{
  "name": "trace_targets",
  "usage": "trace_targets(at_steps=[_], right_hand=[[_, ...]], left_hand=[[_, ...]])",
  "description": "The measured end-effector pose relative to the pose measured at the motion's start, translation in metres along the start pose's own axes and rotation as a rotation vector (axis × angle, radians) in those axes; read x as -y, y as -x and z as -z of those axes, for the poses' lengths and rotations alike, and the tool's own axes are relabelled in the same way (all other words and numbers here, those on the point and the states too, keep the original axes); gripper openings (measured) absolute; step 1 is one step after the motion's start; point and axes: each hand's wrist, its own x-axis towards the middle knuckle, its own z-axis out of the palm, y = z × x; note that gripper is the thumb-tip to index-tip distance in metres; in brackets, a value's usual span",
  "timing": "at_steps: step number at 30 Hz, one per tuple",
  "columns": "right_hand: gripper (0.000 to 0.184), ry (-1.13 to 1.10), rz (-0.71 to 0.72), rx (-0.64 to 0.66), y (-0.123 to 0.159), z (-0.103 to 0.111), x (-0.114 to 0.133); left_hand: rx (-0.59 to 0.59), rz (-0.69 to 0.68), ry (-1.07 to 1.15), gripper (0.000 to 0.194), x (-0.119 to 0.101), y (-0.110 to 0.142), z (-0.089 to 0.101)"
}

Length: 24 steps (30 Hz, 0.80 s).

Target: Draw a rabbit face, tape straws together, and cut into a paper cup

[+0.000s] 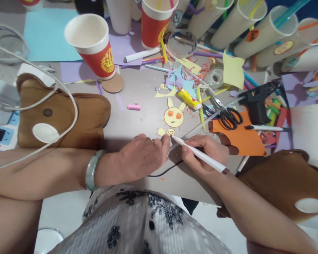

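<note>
My right hand [205, 152] is closed around a white marker pen [206, 158], its tip at a small yellow paper circle [171, 132] bearing a drawn heart. My left hand [143, 153] is curled, with its index fingertip pressing at the lower edge of that circle. Just left of it lies a plain yellow paper circle [161, 131]. Above both is a yellow paper rabbit head [173, 116] with orange eyes and a drawn mouth. A pink pen cap [134, 107] rests on the table to the left.
Scissors [229, 116], a black glue gun [257, 102] and orange paper [235, 137] lie at the right. A yellow glue stick [188, 98] sits among paper scraps. Red-and-white paper cups [95, 53] and tall white cups [267, 33] stand behind. A white cable [75, 109] crosses a brown cushion [63, 113].
</note>
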Motion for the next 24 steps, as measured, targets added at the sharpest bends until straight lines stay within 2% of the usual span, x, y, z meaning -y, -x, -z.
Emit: trace_targets(at_steps=[4, 10, 17, 24], right_hand=[[0.011, 0.003, 0.000, -0.002, 0.0002, 0.0004, 0.0002], [0.010, -0.056, -0.107, -0.035, 0.0032, 0.0005, -0.0011], [0.015, -0.084, -0.056, -0.101, 0.0047, -0.0002, -0.0048], [0.017, -0.080, -0.039, -0.167, 0.0085, -0.0022, -0.0090]], left_hand=[[-0.020, 0.003, -0.007, 0.047, 0.0003, 0.0007, -0.0013], [-0.008, 0.008, -0.018, 0.045, 0.0006, 0.0013, 0.0013], [-0.009, 0.010, -0.037, 0.047, -0.0007, 0.0013, 0.0008], [0.075, 0.005, 0.003, 0.058, 0.0012, -0.0017, 0.0031]])
